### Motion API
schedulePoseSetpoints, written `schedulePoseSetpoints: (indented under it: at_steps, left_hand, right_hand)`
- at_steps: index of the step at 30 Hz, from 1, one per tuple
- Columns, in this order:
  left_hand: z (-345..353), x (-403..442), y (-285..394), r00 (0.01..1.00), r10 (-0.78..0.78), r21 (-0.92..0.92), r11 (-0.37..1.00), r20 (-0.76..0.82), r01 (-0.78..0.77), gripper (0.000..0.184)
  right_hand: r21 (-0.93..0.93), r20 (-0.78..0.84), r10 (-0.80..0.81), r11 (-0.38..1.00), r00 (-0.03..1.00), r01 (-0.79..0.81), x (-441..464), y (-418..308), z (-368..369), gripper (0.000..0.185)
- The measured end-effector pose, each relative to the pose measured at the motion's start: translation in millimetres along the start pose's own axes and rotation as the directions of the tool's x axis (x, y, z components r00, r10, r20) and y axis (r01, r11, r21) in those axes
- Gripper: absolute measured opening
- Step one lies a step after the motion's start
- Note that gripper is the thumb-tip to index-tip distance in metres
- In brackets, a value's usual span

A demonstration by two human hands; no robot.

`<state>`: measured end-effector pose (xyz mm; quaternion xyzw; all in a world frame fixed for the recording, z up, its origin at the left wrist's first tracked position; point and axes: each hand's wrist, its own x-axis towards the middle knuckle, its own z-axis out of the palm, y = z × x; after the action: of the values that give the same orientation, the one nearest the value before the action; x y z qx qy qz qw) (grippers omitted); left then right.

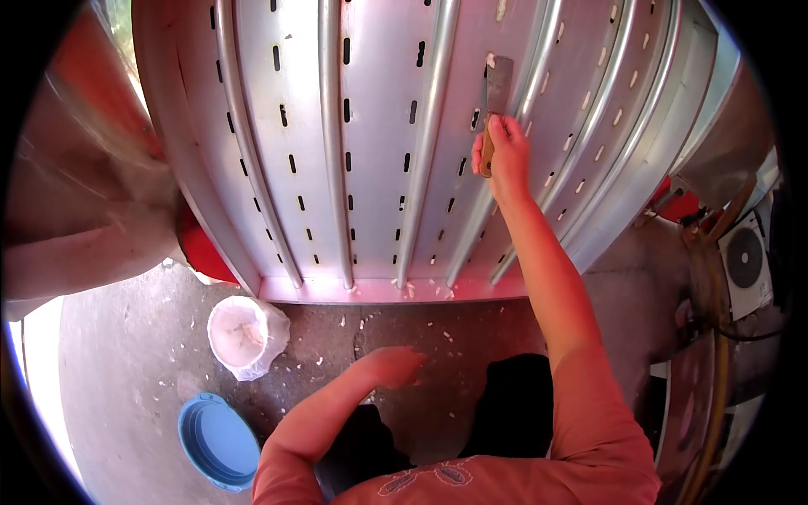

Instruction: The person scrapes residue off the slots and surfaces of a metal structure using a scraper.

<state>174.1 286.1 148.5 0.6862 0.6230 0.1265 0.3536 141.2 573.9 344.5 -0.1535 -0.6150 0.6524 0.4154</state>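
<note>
My right hand (502, 156) is wrapped round the wooden handle of a putty knife (499, 84). Its flat metal blade points up and lies against or just in front of a large slotted metal panel (370, 151), close to a slot with a whitish bit at its top. Round ribs run down the panel between rows of slots. Many slots on the left look dark, while several on the right hold white material. My left hand (394, 367) hangs low over the floor in front of my knees, apart from the panel; its fingers are smeared, and I cannot make out anything in it.
A bin with a white liner (268, 337) stands on the concrete floor to the left, with pale scraps inside. Closer to me is a blue basin (198, 421). White bits are scattered on the floor and the panel's bottom ledge (337, 292). A fan unit (745, 261) stands far right.
</note>
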Motion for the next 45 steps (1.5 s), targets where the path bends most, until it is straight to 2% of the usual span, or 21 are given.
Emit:
schedulePoseSetpoints:
  at_steps: [3, 5, 6, 7, 9, 12, 13, 15, 16, 19, 21, 22, 25, 30, 33, 36, 39, 42, 45]
  left_hand:
    - [-4.9, 1.3, -2.1, 0.998, -0.065, 0.012, 0.998, 0.016, 0.065, 0.04]
    - [-4.9, -1.5, -2.0, 0.997, -0.079, -0.007, 0.997, -0.001, 0.079, 0.039]
    - [-3.1, -2.7, -1.3, 0.996, -0.084, -0.018, 0.996, -0.004, 0.084, 0.039]
    - [-1.3, -1.9, -4.4, 0.998, -0.066, -0.029, 0.997, -0.005, 0.065, 0.039]
    - [0.8, -0.2, -10.7, 1.0, -0.025, -0.051, 0.998, -0.005, 0.025, 0.039]
    - [-4.7, 4.0, -12.5, 0.998, -0.043, -0.044, 0.998, 0.048, 0.045, 0.039]
    - [-4.7, 6.0, -12.9, 0.998, -0.047, -0.042, 0.998, 0.045, 0.049, 0.039]
    - [-2.1, 7.5, -12.7, 0.998, -0.057, -0.038, 0.998, 0.04, 0.058, 0.039]
    - [-2.7, 8.0, -11.9, 0.998, -0.053, -0.035, 0.998, 0.034, 0.055, 0.039]
    - [-5.5, 4.7, -9.1, 0.998, -0.06, -0.029, 0.998, 0.008, 0.06, 0.039]
    - [-5.6, 2.6, -7.4, 0.997, -0.074, -0.044, 0.996, -0.014, 0.073, 0.039]
    - [-7.4, 2.1, -6.5, 0.995, -0.093, -0.052, 0.994, 0.026, 0.095, 0.043]
    - [-11.1, 0.8, -7.9, 0.988, -0.116, -0.056, 0.991, 0.1, 0.122, 0.051]
    - [-12.4, -0.9, -1.7, 0.984, -0.081, -0.01, 0.996, 0.158, 0.083, 0.049]
    - [-12.4, 1.2, -7.4, 0.988, -0.081, -0.024, 0.996, 0.132, 0.085, 0.048]
    - [-22.8, -3.9, 3.1, 0.993, -0.113, -0.017, 0.993, 0.034, 0.113, 0.035]
    - [-7.4, -0.4, -5.9, 0.999, -0.029, -0.021, 0.999, -0.038, 0.028, 0.035]
    - [-11.2, -2.7, 0.9, 0.998, -0.053, 0.001, 0.999, 0.02, 0.053, 0.036]
    - [-11.4, -1.0, -0.2, 0.998, -0.068, -0.016, 0.998, -0.003, 0.068, 0.036]
  right_hand:
    - [-0.011, -0.018, -0.016, 1.0, 1.0, 0.015, 5.8, 8.0, -2.2, 0.021]
    - [-0.332, -0.063, -0.145, 0.936, 0.987, 0.116, 8.4, 4.7, -14.2, 0.021]
    - [-0.484, -0.072, -0.21, 0.862, 0.975, 0.149, 7.2, 0.7, -22.3, 0.021]
    - [-0.645, -0.062, -0.382, 0.72, 0.922, 0.255, 7.1, -5.7, -29.5, 0.02]
    - [-0.879, 0.062, -0.666, 0.316, 0.743, 0.357, 5.7, -19.9, -40.2, 0.02]
    - [-0.824, 0.194, -0.737, 0.236, 0.648, 0.515, 0.6, -31.2, -38.1, 0.019]
    - [-0.779, 0.161, -0.75, 0.302, 0.641, 0.55, 4.2, -30.1, -35.8, 0.019]
    - [-0.615, -0.055, -0.471, 0.711, 0.88, 0.342, 12.7, -30.3, -38.5, 0.019]
    - [-0.483, -0.12, -0.282, 0.854, 0.952, 0.192, 16.2, -30.5, -37.0, 0.02]
    - [-0.386, 0.052, -0.076, 0.918, 0.996, 0.09, -5.8, -12.2, -17.6, 0.021]
    - [-0.128, -0.014, -0.016, 0.992, 1.0, 0.015, -22.8, 0.5, -13.8, 0.023]
    - [0.007, -0.039, 0.02, 1.0, 0.999, -0.02, -27.7, 5.4, -13.0, 0.023]
    - [0.032, -0.006, 0.143, 0.989, 0.99, -0.143, -31.7, 10.8, -6.6, 0.025]
    - [0.146, 0.023, -0.053, 0.988, 0.998, 0.049, 31.7, -70.9, 9.8, 0.027]
    - [0.097, 0.025, -0.018, 0.995, 1.0, 0.015, 31.2, -69.7, 5.4, 0.028]
    - [-0.029, -0.018, 0.115, 0.993, 0.993, -0.115, 5.2, -44.3, 0.0, 0.028]
    - [-0.027, -0.021, 0.069, 0.997, 0.997, -0.07, 16.4, -57.8, 4.1, 0.027]
    - [-0.088, -0.013, 0.043, 0.995, 0.999, -0.044, 17.0, -61.8, 4.0, 0.025]
    - [-0.118, -0.025, 0.094, 0.988, 0.995, -0.096, 15.0, -62.8, -0.3, 0.025]
